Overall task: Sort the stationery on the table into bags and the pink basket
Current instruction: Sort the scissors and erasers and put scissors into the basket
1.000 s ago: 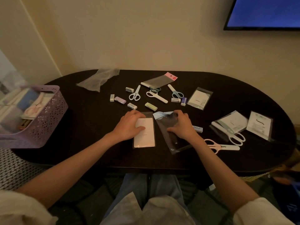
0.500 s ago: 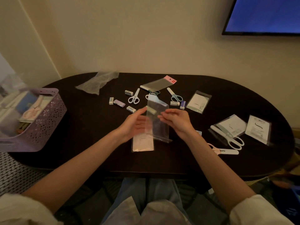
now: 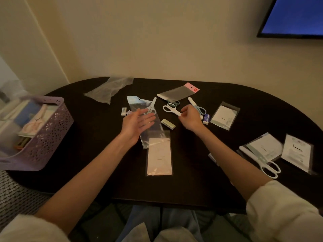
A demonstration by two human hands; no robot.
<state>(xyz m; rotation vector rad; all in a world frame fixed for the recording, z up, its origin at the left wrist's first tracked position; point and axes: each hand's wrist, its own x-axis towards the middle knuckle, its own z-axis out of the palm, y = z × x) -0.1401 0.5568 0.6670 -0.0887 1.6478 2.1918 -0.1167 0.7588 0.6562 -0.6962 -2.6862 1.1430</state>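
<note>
Head view: dark oval bench [image 3: 192, 186] set against a cream wall, a screen cut off at the upper right. Left hand [image 3: 138, 122] hovers with fingers [image 3: 148, 117] spread and relaxed beside an upright clear bag [image 3: 148, 126]; actual contact with the bag cannot be confirmed. Right hand [image 3: 189, 117] pinches the capped tip of the white scissors [image 3: 172, 110], handles pointing away to the left. Green eraser [image 3: 168, 123] lies between the two hands. Pink basket [image 3: 43, 137] stands at the left edge, contents blurred. Packaged pink card [image 3: 159, 156] lies flat near centre.
</note>
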